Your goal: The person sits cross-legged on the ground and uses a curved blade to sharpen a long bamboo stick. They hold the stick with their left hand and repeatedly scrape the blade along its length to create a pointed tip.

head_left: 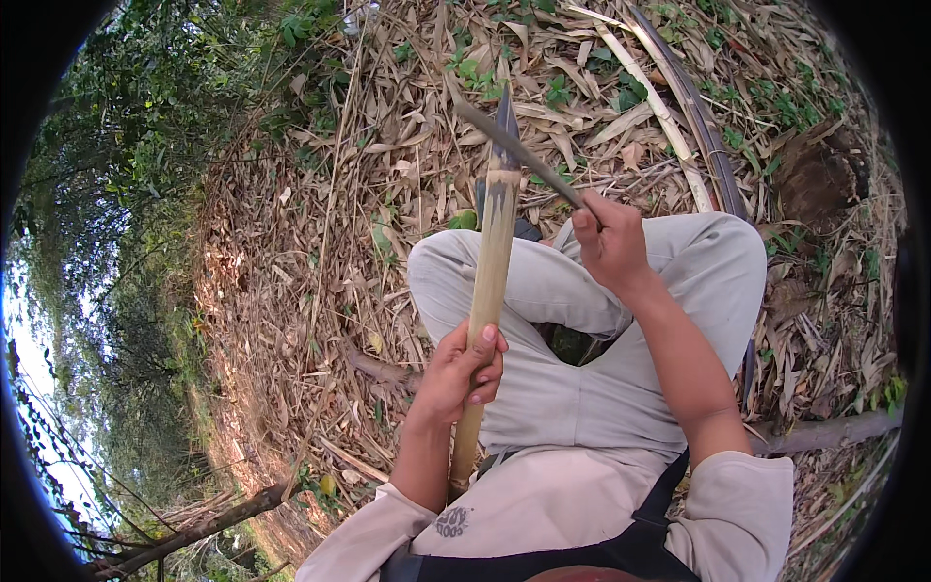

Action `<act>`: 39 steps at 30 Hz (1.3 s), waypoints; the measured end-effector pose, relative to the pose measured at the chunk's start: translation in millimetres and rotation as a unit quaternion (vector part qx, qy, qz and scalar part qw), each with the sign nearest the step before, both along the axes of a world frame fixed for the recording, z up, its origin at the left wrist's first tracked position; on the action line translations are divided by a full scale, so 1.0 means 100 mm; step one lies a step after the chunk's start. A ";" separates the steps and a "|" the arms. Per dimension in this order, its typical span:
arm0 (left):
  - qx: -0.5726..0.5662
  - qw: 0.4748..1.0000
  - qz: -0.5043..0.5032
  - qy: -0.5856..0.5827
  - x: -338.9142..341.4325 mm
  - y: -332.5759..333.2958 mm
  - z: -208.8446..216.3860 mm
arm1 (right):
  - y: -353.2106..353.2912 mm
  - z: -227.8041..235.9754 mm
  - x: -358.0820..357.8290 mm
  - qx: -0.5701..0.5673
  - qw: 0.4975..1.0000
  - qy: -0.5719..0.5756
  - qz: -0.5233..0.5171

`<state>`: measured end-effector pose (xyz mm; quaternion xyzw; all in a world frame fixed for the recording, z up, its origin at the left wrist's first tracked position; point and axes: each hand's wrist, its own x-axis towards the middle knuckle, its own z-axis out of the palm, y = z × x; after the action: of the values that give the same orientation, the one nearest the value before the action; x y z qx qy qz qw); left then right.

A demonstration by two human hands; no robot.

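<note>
My left hand (460, 373) is wrapped round a pale yellow bamboo pole (496, 247), which stands tilted along my left thigh with its lower end by my waist. Above a ringed node, the pole's upper end is dark and narrows to a point. My right hand (615, 242) is closed in a fist on a knife, its handle hidden by the fingers. The long grey knife blade (529, 157) slants up to the left and crosses over the pole's dark tip. Whether the blade touches the bamboo, I cannot tell.
My crossed legs (582, 388) in light trousers lie under both arms. Dry bamboo leaves (320, 194) cover the ground. Long split strips (669, 116) lie ahead on the right, near a brown stump (822, 179). A branch (208, 529) slants at the lower left; green bushes stand beyond.
</note>
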<state>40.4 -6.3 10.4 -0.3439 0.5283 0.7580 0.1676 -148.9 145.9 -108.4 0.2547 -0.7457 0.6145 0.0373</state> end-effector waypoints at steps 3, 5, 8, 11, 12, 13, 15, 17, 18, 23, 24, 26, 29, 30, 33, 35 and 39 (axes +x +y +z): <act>-0.007 1.000 -0.002 0.002 -0.05 0.04 -0.06 | -0.11 0.10 0.26 0.107 0.981 0.158 0.045; -0.010 1.000 -0.001 -0.001 -0.06 0.06 -0.08 | -0.14 0.18 0.30 0.105 0.965 0.228 0.072; -0.003 1.000 -0.011 -0.004 -0.06 0.09 -0.07 | -0.15 0.21 0.31 0.105 0.964 0.236 0.063; -0.021 1.000 -0.019 -0.007 -0.07 0.14 -0.04 | -0.13 0.14 0.26 0.114 0.960 0.250 0.047; -0.030 0.999 -0.017 -0.008 -0.08 0.15 -0.04 | -0.13 0.11 0.24 0.121 0.959 0.255 0.037; -0.038 0.999 -0.016 -0.009 -0.08 0.16 -0.03 | -0.13 0.09 0.23 0.124 0.959 0.251 0.038; -0.061 0.998 -0.017 -0.009 -0.10 0.17 -0.03 | -0.14 0.05 0.20 0.131 0.960 0.245 0.038; -0.084 0.996 -0.022 -0.012 -0.11 0.17 -0.03 | -0.16 -0.04 0.14 0.122 0.969 0.214 -0.013; -0.048 0.999 -0.023 -0.010 -0.01 0.13 0.00 | -0.18 -0.07 0.05 0.115 0.972 0.199 -0.038; -0.037 0.999 0.028 -0.015 0.38 0.04 0.09 | 0.09 -0.09 -0.88 0.095 0.980 -0.078 -0.157; -0.043 0.998 0.052 -0.021 0.30 0.01 0.06 | 0.06 -0.07 -0.80 0.078 0.983 -0.094 -0.134; -0.020 0.999 0.016 -0.028 0.23 0.01 0.08 | 0.00 -0.04 -0.48 0.023 0.994 -0.076 -0.077; -0.005 0.999 -0.013 -0.030 0.10 0.09 0.00 | -0.07 -0.04 0.06 0.039 0.999 0.026 0.013; -0.018 0.999 -0.012 -0.026 0.07 0.09 -0.03 | -0.08 0.06 0.16 0.087 0.992 0.083 0.027; -0.063 0.998 -0.015 -0.023 -0.01 0.14 -0.08 | -0.18 0.23 0.36 0.124 0.975 0.178 0.052; -0.084 0.996 -0.014 -0.029 -0.03 0.14 -0.08 | -0.20 0.24 0.41 0.118 0.972 0.194 0.059; -0.127 0.991 -0.009 -0.039 -0.02 0.20 -0.05 | -0.24 0.08 0.38 0.127 0.969 0.208 0.040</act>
<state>38.5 13.4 5.5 -0.3868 0.6162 0.6694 0.1502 -111.3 122.0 -100.0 0.4094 -0.7827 0.4491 0.1346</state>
